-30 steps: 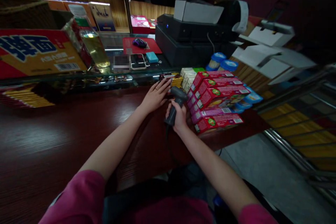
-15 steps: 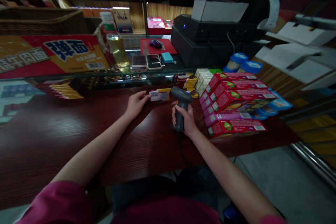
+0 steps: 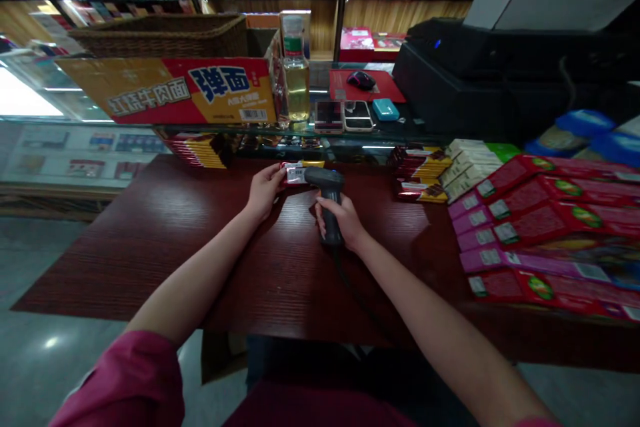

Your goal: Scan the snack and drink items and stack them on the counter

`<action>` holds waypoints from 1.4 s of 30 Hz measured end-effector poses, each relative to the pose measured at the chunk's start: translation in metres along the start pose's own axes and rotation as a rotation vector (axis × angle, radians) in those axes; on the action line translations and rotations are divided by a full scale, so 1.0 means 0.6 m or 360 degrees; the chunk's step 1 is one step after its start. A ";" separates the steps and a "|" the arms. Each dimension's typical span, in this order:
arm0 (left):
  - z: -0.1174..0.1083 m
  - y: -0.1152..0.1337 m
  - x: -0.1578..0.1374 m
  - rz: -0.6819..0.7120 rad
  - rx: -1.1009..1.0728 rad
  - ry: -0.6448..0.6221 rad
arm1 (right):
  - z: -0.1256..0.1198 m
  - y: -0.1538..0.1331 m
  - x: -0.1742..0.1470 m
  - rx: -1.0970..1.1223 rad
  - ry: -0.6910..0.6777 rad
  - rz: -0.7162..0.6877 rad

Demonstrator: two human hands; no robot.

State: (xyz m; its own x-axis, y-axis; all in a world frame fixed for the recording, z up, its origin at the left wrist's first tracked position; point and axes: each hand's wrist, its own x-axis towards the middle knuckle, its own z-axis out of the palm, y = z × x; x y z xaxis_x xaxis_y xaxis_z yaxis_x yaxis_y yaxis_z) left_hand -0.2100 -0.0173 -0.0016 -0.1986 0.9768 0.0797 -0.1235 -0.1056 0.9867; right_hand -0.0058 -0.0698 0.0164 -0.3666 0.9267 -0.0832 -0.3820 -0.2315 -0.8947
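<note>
Pinching a flat, glossy red-and-yellow packet [image 3: 295, 175] in the nearly closed left hand [image 3: 264, 192]; gripping a dark-grey plastic pistol-shaped scanner [image 3: 330, 220] in the curled right hand [image 3: 349, 219].

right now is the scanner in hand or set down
In hand: the right hand is closed around the handle of the scanner.

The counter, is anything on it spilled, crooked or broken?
Nothing on the counter looks spilled or broken. The one slightly untidy spot seems to be the right-hand bar stack, where the ends do not line up neatly. The bar in the left hand looks intact where it shows beside the scanner.
</note>
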 end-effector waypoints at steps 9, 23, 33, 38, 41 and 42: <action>0.010 -0.003 -0.003 0.0147 0.0173 0.0040 | -0.003 -0.003 -0.003 -0.0016 0.0016 0.0078; -0.231 0.073 -0.030 0.0663 0.1773 -0.0015 | -0.008 -0.017 -0.023 -0.0048 0.0056 0.0068; -0.373 0.103 -0.066 0.0474 0.2253 0.0362 | -0.003 -0.020 -0.026 -0.0110 0.0108 0.0094; -0.347 0.085 -0.067 0.0613 0.2258 0.0071 | -0.003 -0.018 -0.026 -0.0125 0.0111 0.0088; -0.339 0.071 -0.068 0.0517 0.2262 -0.0116 | -0.004 -0.018 -0.026 -0.0129 0.0102 0.0099; -0.338 0.068 -0.067 0.0491 0.2263 -0.0135 | -0.004 -0.019 -0.026 -0.0131 0.0104 0.0109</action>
State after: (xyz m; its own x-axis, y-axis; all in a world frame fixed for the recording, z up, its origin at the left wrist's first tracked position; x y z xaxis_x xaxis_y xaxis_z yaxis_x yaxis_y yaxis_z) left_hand -0.4040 -0.0986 0.0067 0.0243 0.9630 0.2684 0.9693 -0.0884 0.2296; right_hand 0.0065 -0.0811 0.0264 -0.3323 0.9275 -0.1715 -0.2860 -0.2723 -0.9187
